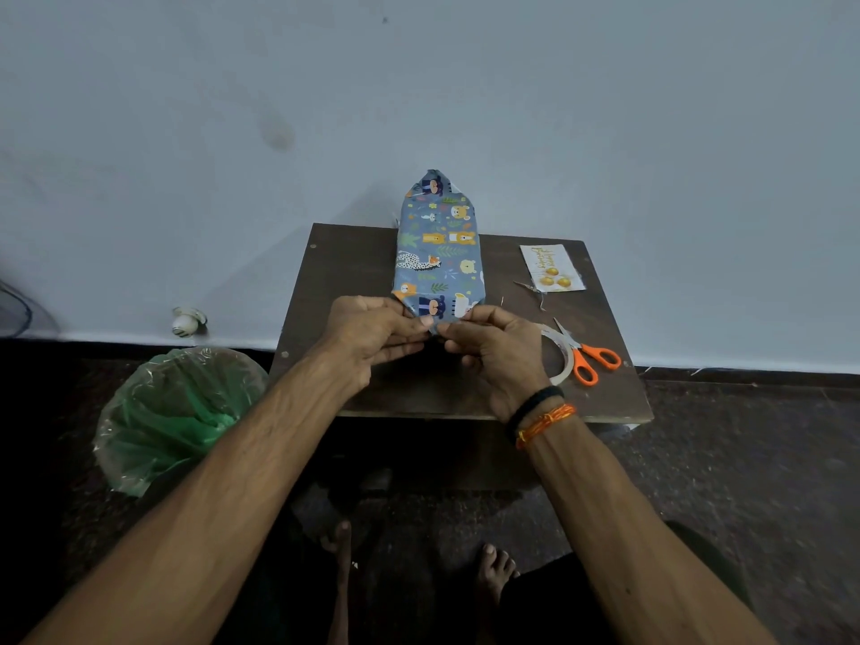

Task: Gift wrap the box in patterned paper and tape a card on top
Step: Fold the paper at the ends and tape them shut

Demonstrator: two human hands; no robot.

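The box [437, 253], wrapped in patterned paper, is lying on the table [353, 272], stretching away from both hands. The left hand [372, 332] and right hand [493, 346] are pinching its near pointed flap; creasing it flat before taping would help. The tape roll [561, 360] and card [551, 268] are waiting to the right hand's outer side.

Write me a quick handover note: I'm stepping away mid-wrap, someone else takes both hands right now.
Left hand and right hand both pinch the near end flap of the wrapped box, which lies lengthwise on the table.
Done: patterned paper is around the body; both ends are folded to points.
Left: fold and tape the ends, then tape the card on top.
Tape roll and scissors lie right of the hands.
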